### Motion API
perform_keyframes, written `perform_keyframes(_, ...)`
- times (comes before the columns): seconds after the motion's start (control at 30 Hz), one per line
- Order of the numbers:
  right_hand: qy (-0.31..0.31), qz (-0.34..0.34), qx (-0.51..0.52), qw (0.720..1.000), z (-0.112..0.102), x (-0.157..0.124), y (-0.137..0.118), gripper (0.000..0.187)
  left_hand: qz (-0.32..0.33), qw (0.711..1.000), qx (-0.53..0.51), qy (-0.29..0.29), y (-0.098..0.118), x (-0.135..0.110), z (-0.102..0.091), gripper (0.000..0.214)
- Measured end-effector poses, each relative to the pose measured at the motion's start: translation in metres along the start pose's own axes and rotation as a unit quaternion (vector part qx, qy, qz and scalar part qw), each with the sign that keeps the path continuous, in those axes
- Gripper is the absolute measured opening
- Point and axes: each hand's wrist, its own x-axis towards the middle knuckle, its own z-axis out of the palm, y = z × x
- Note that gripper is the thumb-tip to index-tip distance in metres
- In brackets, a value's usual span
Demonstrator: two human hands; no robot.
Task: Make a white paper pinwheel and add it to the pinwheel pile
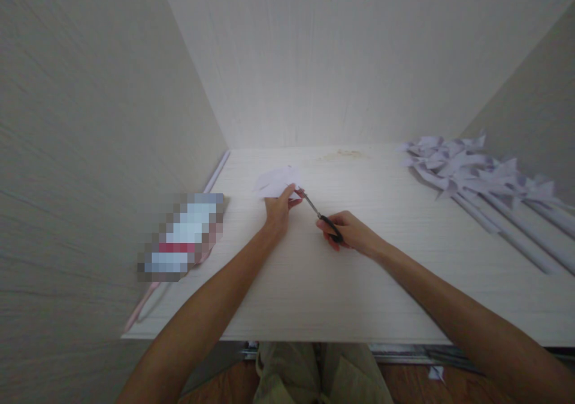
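Note:
My left hand [279,207] pinches a white sheet of paper [275,179] by its near right edge, a little above the table. Slits or folds seem to run into the paper. In my right hand [344,229] is a pair of scissors [330,227] with black handles and slim metal blades. The blades point up and left, and their tips meet the paper's edge beside my left thumb. Whether the blades are apart there is too small to tell.
Several white paper pinwheels [467,167] on rolled paper sticks [507,239] lie at the right of the white table [381,296]. On the left, a blurred-out lit device [188,230] stands near a paper roll [216,172]. Walls rise at the back and sides. A paper scrap [435,373] lies below.

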Motion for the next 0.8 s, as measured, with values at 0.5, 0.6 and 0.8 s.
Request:
perform_keyframes(0.5, 0.048, -0.033, 0.007, 0.998, 0.003, -0.001, 0.001, 0.044, 0.014, 0.999, 0.006, 0.044, 0.002, 0.004, -0.004, 0.019)
perform_keyframes(0.6, 0.15, -0.051, 0.095, 0.983, 0.005, 0.001, 0.004, 0.036, 0.008, 0.999, 0.032, 0.027, 0.002, 0.002, -0.002, 0.021)
perform_keyframes(0.8, 0.272, -0.117, 0.249, 0.922, 0.0, 0.01, 0.011, 0.031, 0.03, 0.972, 0.196, -0.128, -0.004, -0.015, 0.007, 0.016)
